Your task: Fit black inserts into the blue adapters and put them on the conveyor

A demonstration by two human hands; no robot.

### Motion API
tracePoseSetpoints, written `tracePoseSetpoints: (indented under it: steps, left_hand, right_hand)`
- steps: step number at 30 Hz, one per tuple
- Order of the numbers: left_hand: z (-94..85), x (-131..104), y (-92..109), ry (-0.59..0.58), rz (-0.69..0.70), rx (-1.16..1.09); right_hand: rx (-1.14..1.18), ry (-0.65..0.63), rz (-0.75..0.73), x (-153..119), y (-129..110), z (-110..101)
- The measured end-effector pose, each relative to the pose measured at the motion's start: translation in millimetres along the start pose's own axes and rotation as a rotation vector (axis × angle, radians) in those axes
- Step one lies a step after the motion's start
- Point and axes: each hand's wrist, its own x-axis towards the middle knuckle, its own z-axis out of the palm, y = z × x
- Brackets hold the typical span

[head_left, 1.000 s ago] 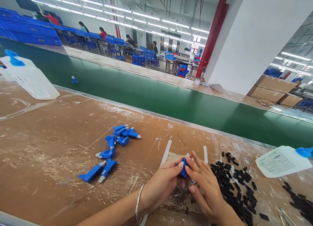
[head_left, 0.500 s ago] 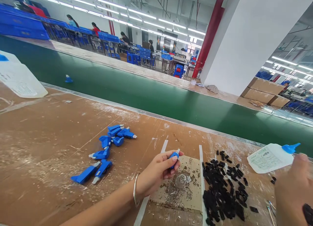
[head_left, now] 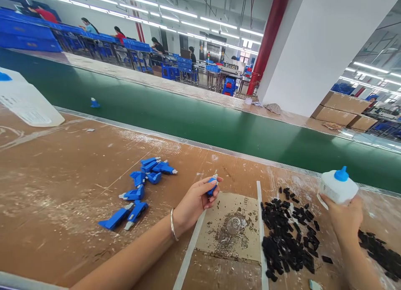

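Note:
Between the fingers of my left hand (head_left: 196,200) is a small blue plastic part (head_left: 213,184) with a pale tip pointing up. My right hand (head_left: 344,217) grips a white squeeze bottle (head_left: 336,189) with a blue nozzle cap, upright over the right side of the table. Left of my left hand lie several like blue parts (head_left: 134,194) with whitish ends. A glue-spotted cardboard square (head_left: 216,227) with a small clear round dish (head_left: 234,226) sits between my hands. Small black pieces (head_left: 282,235) are heaped between the cardboard and my right arm.
A green conveyor belt (head_left: 188,112) runs across behind the table, carrying one blue part (head_left: 94,103). At the left edge a large white bottle (head_left: 28,100) lies tilted. More black pieces (head_left: 380,252) are at the right. People sit at benches beyond.
My right hand has closed around the white bottle, which lay on the table, and raised it upright. My left hand with its blue part has shifted slightly left and up.

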Motion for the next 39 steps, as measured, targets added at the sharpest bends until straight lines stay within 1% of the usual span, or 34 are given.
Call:
tracePoseSetpoints:
  steps: [2,6,8,11,14,17,20,28,30,34,39]
  left_hand:
    - [-1.6,2,1,0.044,0.036,-0.001]
    - [-3.9,6,-2,0.127,0.045,0.009]
    - [-5.6,8,-4,0.153,0.029,0.016]
    - [-8.2,10,-7,0.175,0.010,0.021]
    - [-8.4,11,-8,0.188,-0.003,0.025]
    - [-6.1,10,-9,0.189,-0.008,0.033]
    - [-4.2,8,-9,0.191,-0.013,0.043]
    - [-5.3,9,-12,0.196,-0.028,0.048]
    - [-5.4,10,-13,0.195,-0.031,0.048]
    - [-5.7,9,-14,0.191,-0.040,0.047]
    - [-6.0,8,-14,0.189,-0.048,0.048]
  right_hand:
    - [-0.021,0.017,-0.166,-11,-14,2]
    - [0.017,-0.033,-0.641,-32,-44,7]
    - [0.032,-0.061,-0.837,-41,-56,8]
    - [0.028,-0.096,-1.040,-52,-72,8]
    - [0.009,-0.109,-1.165,-61,-85,5]
    - [0.009,-0.095,-1.193,-69,-95,1]
    - [0.022,-0.087,-1.143,-74,-101,-1]
    - [0.042,-0.055,-1.065,-78,-103,-2]
    - [0.026,-0.047,-1.080,-76,-102,-3]
    - [-0.053,-0.023,-1.188,-72,-98,-5]
    - [-0.072,0.001,-1.170,-71,-99,-7]
